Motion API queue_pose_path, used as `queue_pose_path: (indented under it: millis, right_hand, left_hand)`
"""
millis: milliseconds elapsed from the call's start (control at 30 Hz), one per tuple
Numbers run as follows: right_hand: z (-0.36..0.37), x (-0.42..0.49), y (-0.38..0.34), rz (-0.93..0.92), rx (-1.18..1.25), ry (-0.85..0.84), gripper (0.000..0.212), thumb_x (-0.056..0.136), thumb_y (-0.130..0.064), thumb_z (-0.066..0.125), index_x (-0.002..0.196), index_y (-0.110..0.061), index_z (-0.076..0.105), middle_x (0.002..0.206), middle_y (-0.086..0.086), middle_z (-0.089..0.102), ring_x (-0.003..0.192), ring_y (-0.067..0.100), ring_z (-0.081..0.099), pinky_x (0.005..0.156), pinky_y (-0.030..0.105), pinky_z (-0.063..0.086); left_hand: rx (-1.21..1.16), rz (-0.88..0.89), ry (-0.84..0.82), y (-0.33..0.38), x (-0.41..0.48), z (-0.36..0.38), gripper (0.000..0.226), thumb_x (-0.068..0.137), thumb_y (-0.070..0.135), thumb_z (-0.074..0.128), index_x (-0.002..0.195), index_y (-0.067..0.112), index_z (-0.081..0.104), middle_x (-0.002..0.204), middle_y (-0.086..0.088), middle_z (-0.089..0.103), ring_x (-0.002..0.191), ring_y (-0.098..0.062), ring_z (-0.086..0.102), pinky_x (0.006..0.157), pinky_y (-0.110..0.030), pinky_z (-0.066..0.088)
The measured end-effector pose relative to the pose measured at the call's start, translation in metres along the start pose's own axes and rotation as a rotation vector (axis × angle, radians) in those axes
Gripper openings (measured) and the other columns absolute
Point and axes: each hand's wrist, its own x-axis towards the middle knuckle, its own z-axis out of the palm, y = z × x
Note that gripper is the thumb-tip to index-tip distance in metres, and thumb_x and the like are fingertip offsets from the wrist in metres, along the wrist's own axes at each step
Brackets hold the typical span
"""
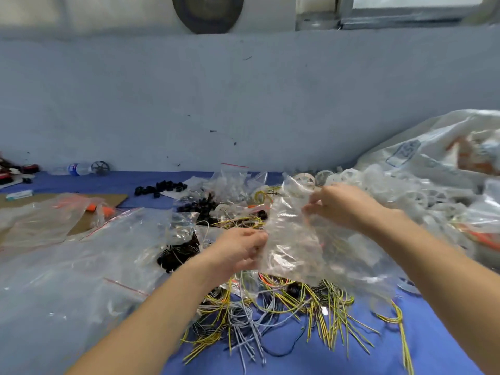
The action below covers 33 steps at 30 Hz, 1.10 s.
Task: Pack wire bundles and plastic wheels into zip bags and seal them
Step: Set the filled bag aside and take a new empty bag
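A water bottle (77, 169) lies beyond a cardboard sheet (119, 199).

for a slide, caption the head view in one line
Left hand and right hand hold a clear zip bag above tangled wires on a blue table.

Work surface: blue cloth-covered table (297, 355). Near centre: tangled yellow, grey and black wires (270, 307). Left: crumpled clear zip bags with red seal strips (67, 266), partly over a flat brown cardboard sheet (81, 198). Far centre: small black plastic rings (159, 188). Right: heaped translucent white plastic wheels (378, 185).
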Motion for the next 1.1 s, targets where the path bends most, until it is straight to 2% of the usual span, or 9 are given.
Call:
queue_pose_path:
  millis: [100, 200, 300, 433, 533, 667, 733, 933, 1100]
  right_hand:
    - [0.019, -0.012, -0.002, 0.100, -0.012, 0.204, 0.033, 0.100, -0.048, 0.047, 0.121, -0.030, 0.065, 0.120, 0.004, 0.064, 0.116, 0.030, 0.055, 0.096, 0.037, 0.039]
    - [0.056, -0.027, -0.007, 0.232, 0.198, 0.412, 0.036, 0.104, -0.036, 0.042, 0.133, -0.021, 0.057, 0.125, 0.010, 0.059, 0.115, 0.031, 0.052, 0.097, 0.043, 0.039]
    - [0.106, -0.052, -0.013, 0.343, 0.427, 0.350, 0.041, 0.105, -0.032, 0.037, 0.140, -0.016, 0.050, 0.133, 0.010, 0.054, 0.122, 0.029, 0.049, 0.104, 0.044, 0.038]
    - [0.153, -0.079, -0.021, 0.307, 0.349, 0.373, 0.041, 0.106, -0.025, 0.035, 0.138, -0.008, 0.054, 0.138, 0.013, 0.054, 0.131, 0.030, 0.046, 0.117, 0.047, 0.029]
    - [0.158, -0.082, -0.019, 0.326, 0.339, 0.413, 0.049, 0.101, -0.029, 0.030, 0.132, -0.006, 0.059, 0.136, 0.015, 0.056, 0.130, 0.032, 0.047, 0.116, 0.049, 0.031]
    - [0.158, -0.081, -0.018, 0.308, 0.341, 0.426, 0.036, 0.103, -0.019, 0.043, 0.133, -0.008, 0.059, 0.138, 0.015, 0.054, 0.133, 0.032, 0.044, 0.118, 0.047, 0.027]
    - [0.158, -0.082, -0.019, 0.306, 0.354, 0.424, 0.035, 0.101, -0.015, 0.050, 0.134, -0.008, 0.058, 0.139, 0.015, 0.054, 0.134, 0.032, 0.043, 0.119, 0.047, 0.025]
    - [0.145, -0.083, -0.040, 0.181, 0.382, 0.554, 0.042, 0.092, -0.005, 0.059, 0.133, -0.013, 0.058, 0.137, 0.008, 0.055, 0.131, 0.027, 0.044, 0.113, 0.048, 0.035]
    - [0.130, -0.067, -0.088, 0.030, 0.555, 0.443, 0.045, 0.101, -0.038, 0.036, 0.139, -0.022, 0.053, 0.137, -0.007, 0.054, 0.131, 0.013, 0.042, 0.115, 0.036, 0.031]
  left_hand:
    - [0.091, -0.001, 0.089, -0.027, -0.001, 0.033, 0.016, 0.098, 0.015, 0.054, 0.105, 0.003, 0.062, 0.083, -0.007, 0.059, 0.059, -0.011, 0.063, 0.059, -0.028, 0.057]
    - [0.083, -0.002, 0.219, -0.050, -0.004, 0.049, 0.011, 0.098, 0.016, 0.050, 0.103, 0.009, 0.058, 0.082, -0.008, 0.059, 0.054, -0.013, 0.063, 0.060, -0.036, 0.061]
    - [0.157, 0.027, 0.334, -0.066, -0.010, 0.045, 0.012, 0.096, 0.022, 0.051, 0.098, 0.012, 0.057, 0.080, -0.006, 0.061, 0.054, -0.013, 0.060, 0.053, -0.028, 0.056]
    - [0.342, 0.132, 0.485, -0.084, -0.017, 0.028, 0.017, 0.093, 0.032, 0.054, 0.091, 0.015, 0.057, 0.074, -0.002, 0.058, 0.053, -0.010, 0.049, 0.038, -0.015, 0.037]
    - [0.313, 0.119, 0.477, -0.091, -0.016, 0.025, 0.020, 0.096, 0.035, 0.052, 0.094, 0.015, 0.056, 0.068, 0.003, 0.058, 0.042, -0.003, 0.047, 0.038, -0.017, 0.037]
    - [0.294, 0.141, 0.415, -0.091, -0.007, 0.026, 0.019, 0.099, 0.039, 0.049, 0.097, 0.021, 0.055, 0.067, 0.007, 0.070, 0.033, 0.000, 0.040, 0.035, -0.017, 0.033]
    - [0.360, 0.174, 0.404, -0.095, -0.005, 0.024, 0.029, 0.100, 0.038, 0.047, 0.091, 0.014, 0.060, 0.076, 0.002, 0.073, 0.035, -0.002, 0.040, 0.039, -0.021, 0.034]
    - [0.760, 0.429, 0.515, -0.129, -0.007, 0.031, 0.042, 0.097, 0.047, 0.035, 0.067, 0.022, 0.050, 0.054, 0.000, 0.051, 0.050, -0.013, 0.046, 0.047, -0.030, 0.032]
    - [1.081, 0.495, 0.444, -0.132, -0.003, 0.037, 0.036, 0.100, 0.048, 0.029, 0.089, 0.023, 0.052, 0.084, 0.005, 0.063, 0.076, -0.019, 0.060, 0.063, -0.037, 0.046]
